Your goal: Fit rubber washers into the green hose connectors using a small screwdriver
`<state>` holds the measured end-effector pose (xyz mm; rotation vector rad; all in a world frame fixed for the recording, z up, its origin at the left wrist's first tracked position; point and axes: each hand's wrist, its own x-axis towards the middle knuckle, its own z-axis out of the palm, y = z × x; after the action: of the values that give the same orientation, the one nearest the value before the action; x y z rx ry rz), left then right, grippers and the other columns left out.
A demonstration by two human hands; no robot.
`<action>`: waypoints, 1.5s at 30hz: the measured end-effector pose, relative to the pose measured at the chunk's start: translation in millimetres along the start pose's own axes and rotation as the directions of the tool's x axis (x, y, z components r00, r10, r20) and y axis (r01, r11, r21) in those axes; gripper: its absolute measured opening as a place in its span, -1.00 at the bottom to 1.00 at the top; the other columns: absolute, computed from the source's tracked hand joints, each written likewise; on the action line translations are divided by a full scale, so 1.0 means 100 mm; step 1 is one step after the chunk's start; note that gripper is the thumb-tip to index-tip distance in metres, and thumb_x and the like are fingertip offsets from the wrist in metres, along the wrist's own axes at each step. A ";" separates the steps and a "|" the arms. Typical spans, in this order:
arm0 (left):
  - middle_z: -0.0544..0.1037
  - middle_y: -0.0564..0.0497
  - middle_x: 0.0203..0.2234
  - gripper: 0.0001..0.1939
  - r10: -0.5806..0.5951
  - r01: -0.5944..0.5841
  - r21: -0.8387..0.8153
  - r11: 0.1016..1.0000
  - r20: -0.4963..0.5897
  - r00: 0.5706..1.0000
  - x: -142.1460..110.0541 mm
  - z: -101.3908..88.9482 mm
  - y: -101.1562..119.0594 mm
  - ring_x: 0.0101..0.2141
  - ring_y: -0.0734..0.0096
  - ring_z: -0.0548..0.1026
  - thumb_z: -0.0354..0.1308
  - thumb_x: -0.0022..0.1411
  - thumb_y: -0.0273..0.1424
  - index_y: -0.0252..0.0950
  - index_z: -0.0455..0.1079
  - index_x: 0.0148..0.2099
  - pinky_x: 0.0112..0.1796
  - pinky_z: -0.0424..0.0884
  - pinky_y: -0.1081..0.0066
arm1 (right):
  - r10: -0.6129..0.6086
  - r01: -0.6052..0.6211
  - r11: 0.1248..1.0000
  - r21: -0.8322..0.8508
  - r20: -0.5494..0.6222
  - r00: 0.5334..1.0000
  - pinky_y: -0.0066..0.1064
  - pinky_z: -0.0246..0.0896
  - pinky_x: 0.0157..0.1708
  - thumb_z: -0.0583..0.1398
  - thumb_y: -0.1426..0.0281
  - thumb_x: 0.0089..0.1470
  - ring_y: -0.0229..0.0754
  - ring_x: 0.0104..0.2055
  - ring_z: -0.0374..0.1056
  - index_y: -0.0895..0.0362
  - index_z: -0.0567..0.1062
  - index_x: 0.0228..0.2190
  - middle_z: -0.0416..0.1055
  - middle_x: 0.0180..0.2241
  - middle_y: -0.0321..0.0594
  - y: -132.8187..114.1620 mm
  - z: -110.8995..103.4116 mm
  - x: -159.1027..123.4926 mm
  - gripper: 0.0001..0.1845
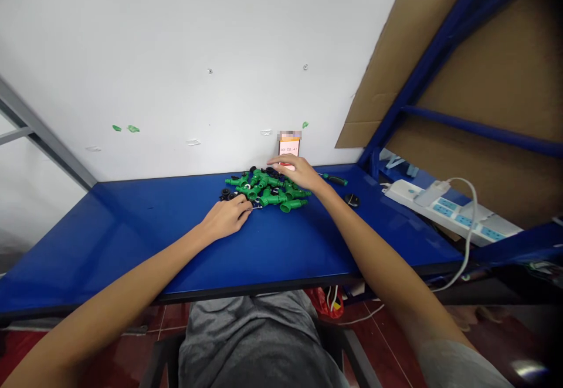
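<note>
Surface: blue-topped workbench (132, 241) against a white wall (176, 54), with a blue steel frame (422, 65) rising at the right.
Left hand (226, 217): rested at the pile's near edge, fingers curled down and close together; whether they pinched a small part, I could not tell.
Right hand (294, 173): lay over the pile's far side, fingers stretched out and pressed together, gripping nothing visible.
Pile: green plastic pipe fittings (268, 191) mixed with black parts (226, 193), heaped mid-bench between both hands.
Beside pile: green-handled screwdriver (336, 180) just past the right hand, small black object (350, 200) near it.
Far: phone (289, 149) upright against the wall behind the pile; white power strip (448, 212) off to the right.
</note>
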<state>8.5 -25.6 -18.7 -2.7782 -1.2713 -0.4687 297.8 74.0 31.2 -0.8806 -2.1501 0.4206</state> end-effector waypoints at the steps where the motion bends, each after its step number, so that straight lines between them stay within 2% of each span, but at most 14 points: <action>1: 0.61 -0.10 -0.06 -0.66 0.001 -0.001 -0.005 1.000 -0.005 1.000 0.00 0.00 0.02 -0.30 0.32 0.61 -0.06 0.63 -0.28 -0.22 0.55 0.09 -0.39 0.41 0.41 | 0.041 -0.042 0.999 0.035 0.026 0.999 0.04 0.33 0.29 0.22 0.05 0.37 0.11 0.19 0.55 0.02 0.75 -0.02 0.70 0.07 -0.11 0.09 -0.06 -0.02 -0.58; 3: 0.60 -0.10 -0.07 -0.67 0.008 -0.008 -0.019 1.000 -0.007 1.000 -0.01 -0.01 0.06 -0.32 0.33 0.60 -0.04 0.62 -0.29 -0.22 0.55 0.07 -0.39 0.40 0.41 | 0.096 -0.103 0.990 0.092 0.083 0.992 0.04 0.32 0.33 0.27 0.03 0.31 0.12 0.22 0.55 0.02 0.77 -0.03 0.70 0.09 -0.12 0.23 -0.10 -0.08 -0.57; 6: 0.61 -0.09 -0.07 -0.68 0.032 -0.031 -0.038 0.999 0.008 0.999 -0.03 -0.01 0.11 -0.31 0.33 0.60 -0.04 0.62 -0.29 -0.21 0.54 0.07 -0.39 0.39 0.41 | 0.104 -0.122 0.981 0.148 0.126 0.987 0.04 0.34 0.34 0.32 0.03 0.27 0.13 0.24 0.56 0.01 0.76 0.02 0.68 0.13 -0.12 0.31 0.02 -0.14 -0.55; 10: 0.61 -0.07 -0.07 -0.69 0.055 -0.055 -0.036 0.998 0.019 0.998 -0.04 0.01 0.13 -0.28 0.32 0.62 -0.04 0.62 -0.29 -0.21 0.54 0.08 -0.40 0.38 0.41 | 0.027 -0.040 0.992 0.119 0.108 0.994 0.02 0.31 0.38 0.34 0.11 0.28 0.08 0.27 0.54 -0.02 0.73 0.08 0.66 0.16 -0.14 0.24 0.26 -0.15 -0.59; 17: 0.61 -0.06 -0.09 -0.69 0.069 -0.069 -0.040 0.997 0.014 0.997 -0.04 0.01 0.15 -0.33 0.34 0.60 -0.03 0.61 -0.30 -0.22 0.55 0.05 -0.44 0.35 0.39 | -0.101 0.097 0.995 0.036 0.130 0.986 -0.01 0.37 0.32 0.33 0.18 0.32 0.05 0.23 0.53 -0.02 0.70 0.11 0.66 0.16 -0.13 0.09 0.52 -0.10 -0.61; 22: 0.59 -0.09 -0.12 -0.67 0.101 -0.101 -0.006 0.995 -0.018 0.995 -0.06 -0.04 0.27 -0.36 0.35 0.58 -0.07 0.61 -0.31 -0.25 0.53 0.01 -0.45 0.37 0.37 | -0.075 0.078 0.997 -0.020 0.118 0.990 0.03 0.37 0.30 0.31 0.22 0.33 0.05 0.22 0.52 -0.04 0.69 0.11 0.67 0.15 -0.16 0.02 0.64 -0.06 -0.64; 29: 0.60 -0.08 -0.09 -0.66 0.177 -0.177 -0.004 0.984 -0.023 0.984 -0.08 -0.04 0.33 -0.37 0.41 0.56 -0.08 0.62 -0.32 -0.25 0.53 0.02 -0.45 0.38 0.39 | -0.060 0.043 0.993 0.110 0.151 0.987 0.01 0.31 0.38 0.33 0.21 0.30 0.03 0.28 0.51 -0.03 0.71 0.07 0.64 0.19 -0.14 -0.01 0.59 -0.07 -0.65; 34: 0.62 -0.08 -0.09 -0.64 0.172 -0.173 -0.018 0.985 -0.035 0.984 -0.09 -0.02 0.30 -0.32 0.35 0.60 -0.09 0.63 -0.30 -0.25 0.55 0.04 -0.44 0.39 0.38 | -0.045 0.018 0.986 0.168 0.161 0.986 0.03 0.29 0.40 0.33 0.21 0.29 0.05 0.29 0.52 -0.03 0.69 0.10 0.63 0.21 -0.13 -0.03 0.60 -0.08 -0.62; 37: 0.63 -0.07 -0.10 -0.66 0.161 -0.166 -0.087 0.982 -0.060 0.985 -0.09 -0.03 0.28 -0.29 0.36 0.61 -0.06 0.62 -0.30 -0.24 0.55 0.03 -0.39 0.43 0.40 | -0.026 -0.007 0.980 0.198 0.163 0.986 0.02 0.34 0.36 0.30 0.19 0.31 0.06 0.30 0.52 -0.04 0.69 0.11 0.61 0.23 -0.15 -0.04 0.52 -0.05 -0.61; 39: 0.63 -0.07 -0.10 -0.69 0.128 -0.143 -0.151 0.978 -0.105 0.986 -0.08 -0.06 0.24 -0.25 0.36 0.62 -0.03 0.60 -0.30 -0.22 0.55 0.03 -0.34 0.45 0.41 | -0.014 -0.004 0.988 0.152 0.120 0.993 0.03 0.35 0.35 0.28 0.17 0.33 0.08 0.30 0.51 -0.02 0.69 0.12 0.61 0.22 -0.12 -0.02 0.43 -0.02 -0.60; 42: 0.65 -0.07 -0.08 -0.72 0.030 -0.079 -0.251 0.965 -0.194 0.981 -0.06 -0.14 0.09 -0.20 0.34 0.62 -0.01 0.58 -0.34 -0.22 0.55 0.05 -0.20 0.49 0.37 | -0.013 0.013 1.000 0.010 0.046 0.999 0.07 0.42 0.26 0.23 0.22 0.36 0.10 0.17 0.58 0.04 0.70 0.08 0.68 0.11 -0.08 0.08 0.30 0.00 -0.62; 45: 0.67 -0.03 -0.13 -0.71 -0.126 0.049 -0.324 0.945 -0.219 0.968 -0.03 -0.22 -0.10 -0.30 0.34 0.57 0.03 0.54 -0.33 -0.22 0.51 0.15 -0.20 0.48 0.34 | -0.034 0.036 0.990 -0.133 0.019 0.999 0.14 0.41 0.25 0.16 0.30 0.39 0.12 0.15 0.57 0.06 0.69 0.08 0.68 0.08 -0.05 0.21 0.27 -0.02 -0.62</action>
<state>-6.3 -25.0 0.1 -2.8006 -1.3727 -1.0657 287.8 86.8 1.4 -0.9146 -2.2264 0.2702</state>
